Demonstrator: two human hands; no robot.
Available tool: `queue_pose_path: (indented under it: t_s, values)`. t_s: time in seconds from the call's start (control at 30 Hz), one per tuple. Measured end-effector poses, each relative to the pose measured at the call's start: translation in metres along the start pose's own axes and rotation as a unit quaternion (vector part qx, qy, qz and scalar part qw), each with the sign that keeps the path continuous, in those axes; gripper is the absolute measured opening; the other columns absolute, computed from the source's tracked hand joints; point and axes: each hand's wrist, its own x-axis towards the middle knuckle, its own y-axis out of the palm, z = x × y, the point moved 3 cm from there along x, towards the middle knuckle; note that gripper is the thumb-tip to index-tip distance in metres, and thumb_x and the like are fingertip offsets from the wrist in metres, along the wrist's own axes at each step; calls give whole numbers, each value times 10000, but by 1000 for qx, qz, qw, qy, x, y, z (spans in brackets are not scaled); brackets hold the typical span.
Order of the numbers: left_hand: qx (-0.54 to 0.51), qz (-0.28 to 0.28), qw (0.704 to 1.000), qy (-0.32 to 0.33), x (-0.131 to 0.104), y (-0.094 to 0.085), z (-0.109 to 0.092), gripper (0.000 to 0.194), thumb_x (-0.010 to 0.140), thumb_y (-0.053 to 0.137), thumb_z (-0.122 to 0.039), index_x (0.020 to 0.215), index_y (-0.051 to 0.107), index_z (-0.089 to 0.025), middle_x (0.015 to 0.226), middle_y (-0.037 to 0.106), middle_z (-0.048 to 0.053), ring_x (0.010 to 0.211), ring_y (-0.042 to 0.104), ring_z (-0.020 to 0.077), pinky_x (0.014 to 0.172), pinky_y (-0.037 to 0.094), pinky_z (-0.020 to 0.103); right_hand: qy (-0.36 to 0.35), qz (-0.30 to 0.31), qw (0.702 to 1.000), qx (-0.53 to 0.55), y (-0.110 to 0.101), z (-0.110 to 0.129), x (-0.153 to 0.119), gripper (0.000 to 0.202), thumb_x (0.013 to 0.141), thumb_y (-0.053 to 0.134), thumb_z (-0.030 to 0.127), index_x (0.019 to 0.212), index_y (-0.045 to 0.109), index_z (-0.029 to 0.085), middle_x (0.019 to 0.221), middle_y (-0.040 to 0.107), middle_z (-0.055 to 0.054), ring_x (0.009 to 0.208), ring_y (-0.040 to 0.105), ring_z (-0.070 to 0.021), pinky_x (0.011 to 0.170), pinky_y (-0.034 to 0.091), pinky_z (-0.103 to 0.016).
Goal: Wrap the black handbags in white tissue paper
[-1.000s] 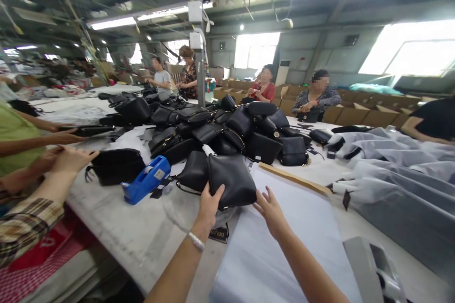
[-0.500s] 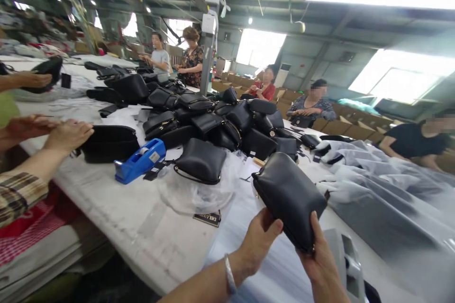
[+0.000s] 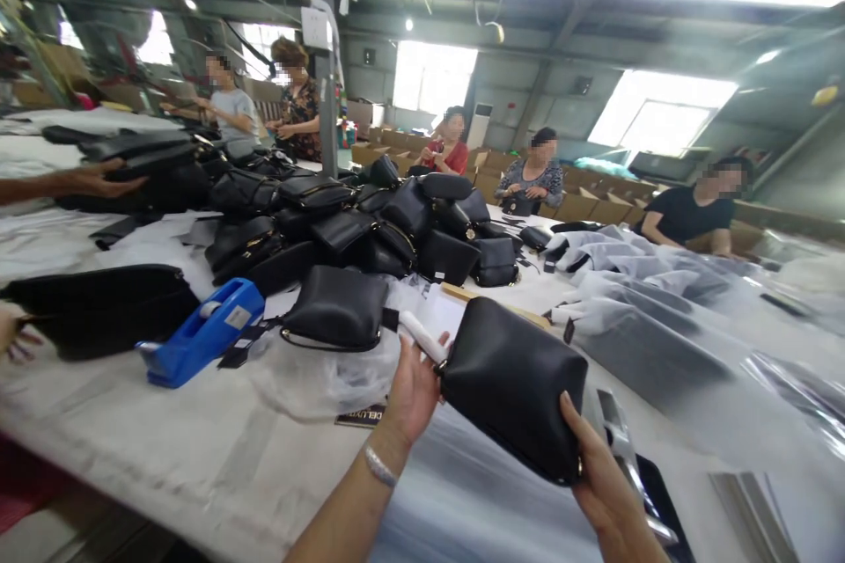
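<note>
The right hand (image 3: pixel 604 462) is clamping its fingers on the lower right end of a black bag (image 3: pixel 515 387), the thumb pressing the front. The bag is hanging tilted above the surface (image 3: pixel 191 466), towards its near edge. The left hand (image 3: pixel 413 391) is reaching to the bag's other end, its fingers parting around a white-wrapped piece (image 3: pixel 422 336); whether they are gripping it, I cannot tell. A second bag (image 3: pixel 340 303) is lying on clear plastic (image 3: pixel 297 383) just beside. A blue tape dispenser (image 3: pixel 202 330) is standing nearer the surface's left edge, and a pile of black bags (image 3: pixel 402 211) is covering the middle, towards the far edge.
</note>
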Motion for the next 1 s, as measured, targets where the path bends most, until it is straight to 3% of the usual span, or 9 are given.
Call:
queue_pose_path:
  t_s: [0.1,0.2,0.3,0.47,0.6,0.73,0.87,1.0]
  values:
    - [33,-78,996,40,-1,-20,-15,455,892,638,-461,1296,550,-271,1343,611,83,1239,581,239,1005,517,415,49,31,998,-21,-6,-11,5,612,678,822,475,1186,673,168,1003,768,-85,956,722,-286,791,628,-367]
    - [104,-128,984,72,-5,-39,-19,510,866,693,-294,1340,505,-311,1331,625,57,1244,583,218,1052,491,427,53,50,997,-39,-9,-20,15,587,726,782,502,1191,675,160,1064,755,-88,992,712,-253,780,609,-296]
    - [182,-140,969,92,-6,-53,-18,539,859,690,-280,1359,492,-319,1327,629,55,1263,569,229,1070,479,440,52,73,995,-36,-8,-27,28,541,766,754,496,1202,672,186,1121,740,-72,1026,700,-220,822,582,-262]
    - [244,-163,952,93,3,-68,-18,630,860,689,-271,1422,415,-338,1378,588,74,1270,565,238,1095,451,416,31,87,996,-14,-3,-33,48,516,791,732,485,1226,658,220,1167,723,-57,1070,682,-229,937,545,-332]
    - [304,-166,933,99,12,-72,-24,688,844,714,-311,1445,382,-358,1380,588,62,1292,543,234,1104,425,402,-18,63,998,-15,-6,-39,56,604,768,752,478,1313,593,270,1267,675,-28,1185,618,-227,1057,465,-370]
    - [321,-185,923,100,15,-74,-28,684,822,741,-266,1423,424,-342,1327,626,58,1264,566,216,1090,423,359,-13,42,999,-31,-12,-49,58,669,776,721,536,1370,539,287,1326,637,-39,1216,595,-246,1075,451,-398]
    - [309,-236,917,86,10,-77,-31,644,848,700,-165,1414,440,-329,1292,645,61,1188,617,188,1026,477,326,-74,31,989,-124,-19,-51,64,707,815,638,596,1427,473,282,1433,544,-50,1314,508,-248,1129,379,-407]
    - [294,-243,920,89,0,-76,-50,496,869,678,-203,1334,526,-285,1359,596,73,1243,577,213,1040,473,373,-103,19,961,-256,-29,-50,68,860,812,628,576,1535,271,275,1451,511,-118,1200,606,-280,1059,449,-456]
